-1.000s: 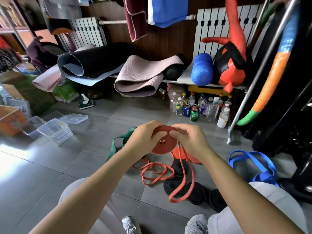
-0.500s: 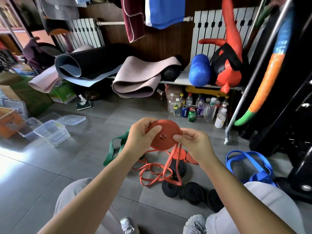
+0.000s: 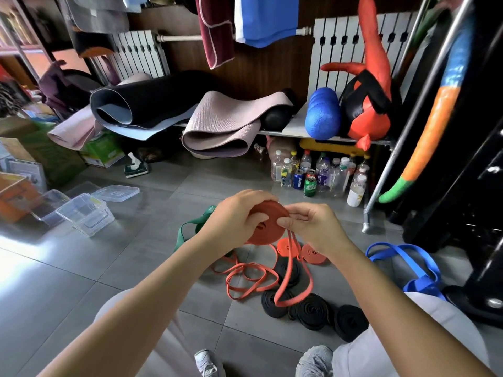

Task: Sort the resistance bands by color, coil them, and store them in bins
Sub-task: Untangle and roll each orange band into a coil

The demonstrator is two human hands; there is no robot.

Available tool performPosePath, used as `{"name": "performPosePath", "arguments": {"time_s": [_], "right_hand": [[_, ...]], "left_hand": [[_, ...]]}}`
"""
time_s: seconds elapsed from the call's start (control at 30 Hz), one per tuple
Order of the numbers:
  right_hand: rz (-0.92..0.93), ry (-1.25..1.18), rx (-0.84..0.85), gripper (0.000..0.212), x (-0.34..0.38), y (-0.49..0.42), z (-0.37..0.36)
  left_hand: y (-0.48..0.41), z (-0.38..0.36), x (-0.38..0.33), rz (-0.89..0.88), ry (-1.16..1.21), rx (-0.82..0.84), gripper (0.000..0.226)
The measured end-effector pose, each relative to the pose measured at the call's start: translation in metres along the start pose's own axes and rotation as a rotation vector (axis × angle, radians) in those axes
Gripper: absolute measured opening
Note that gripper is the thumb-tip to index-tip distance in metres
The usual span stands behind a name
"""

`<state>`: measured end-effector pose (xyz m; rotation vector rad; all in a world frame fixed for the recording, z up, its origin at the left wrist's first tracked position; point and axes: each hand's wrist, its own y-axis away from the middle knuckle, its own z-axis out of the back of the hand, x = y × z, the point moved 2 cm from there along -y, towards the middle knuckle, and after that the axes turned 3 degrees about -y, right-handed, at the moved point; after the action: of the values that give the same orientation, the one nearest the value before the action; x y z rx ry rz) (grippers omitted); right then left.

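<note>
— What are the hands doing?
— The left hand (image 3: 234,221) grips the orange band coil (image 3: 265,232) with its fingers curled over the rim, and holds it above the floor ahead of the knees. The right hand (image 3: 317,229) pinches the loose tail (image 3: 283,304) at the coil's edge, and the tail hangs in a loop.
— And around them?
— Black coils (image 3: 311,312) and small orange coils (image 3: 313,253) lie on the tiles below. A green band (image 3: 190,227) lies to the left and a blue band (image 3: 402,254) to the right. The clear bins (image 3: 87,216) stand well apart at far left.

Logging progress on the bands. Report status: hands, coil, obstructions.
Left hand grips orange coil. Right hand pinches its loose tail; loop hangs unwound. Black coils on floor beneath, nothing blocking the hands.
</note>
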<state>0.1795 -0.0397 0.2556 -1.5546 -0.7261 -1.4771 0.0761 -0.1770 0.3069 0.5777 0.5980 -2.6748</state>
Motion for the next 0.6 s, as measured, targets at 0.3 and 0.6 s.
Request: {"name": "performPosePath", "arguments": {"time_s": [0.3, 0.6], "right_hand": [[-0.011, -0.033, -0.029, 0.028, -0.002, 0.005, 0.01], [0.007, 0.032, -0.035, 0.034, 0.002, 0.004, 0.014]], "left_hand": [[0.003, -0.004, 0.0, 0.136, 0.453, -0.212, 0.044], [0.001, -0.013, 0.001, 0.245, 0.48, -0.197, 0.014]]}}
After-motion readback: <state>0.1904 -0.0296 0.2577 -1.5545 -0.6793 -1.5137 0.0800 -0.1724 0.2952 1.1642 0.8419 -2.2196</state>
